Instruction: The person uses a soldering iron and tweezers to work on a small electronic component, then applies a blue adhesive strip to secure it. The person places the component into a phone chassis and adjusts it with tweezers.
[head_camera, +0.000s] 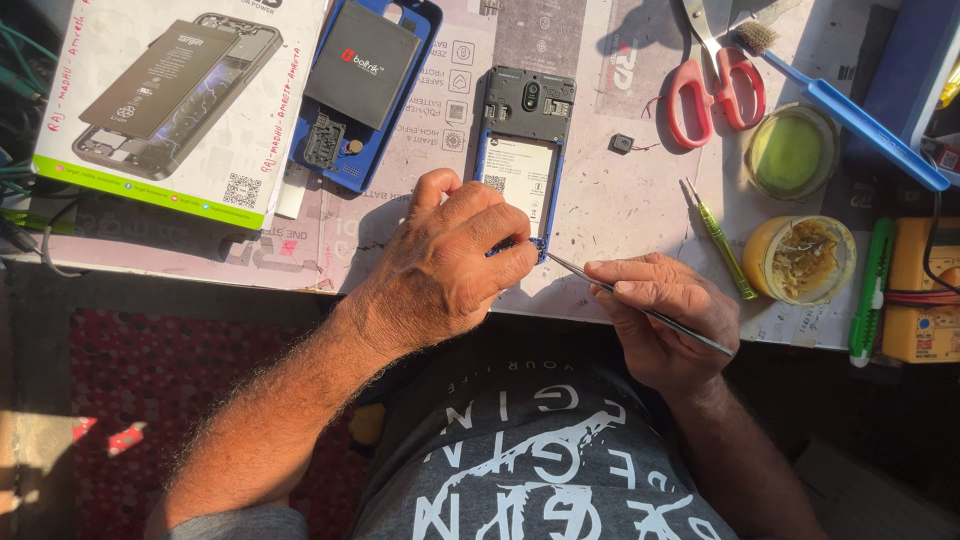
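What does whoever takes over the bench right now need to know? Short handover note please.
Left hand: fingers pressed on the lower end of the opened blue phone, pinning it to the table.
Right hand: holds thin metal tweezers, tip at the phone's bottom right corner.
Done: the phone lies with its back off and its insides exposed.
Nearby: blue back cover with a black battery lying on it at upper left, small black part loose on the table, red scissors, green screwdriver, two round tins.
Left: nothing refitted; cover and battery remain apart from the phone.
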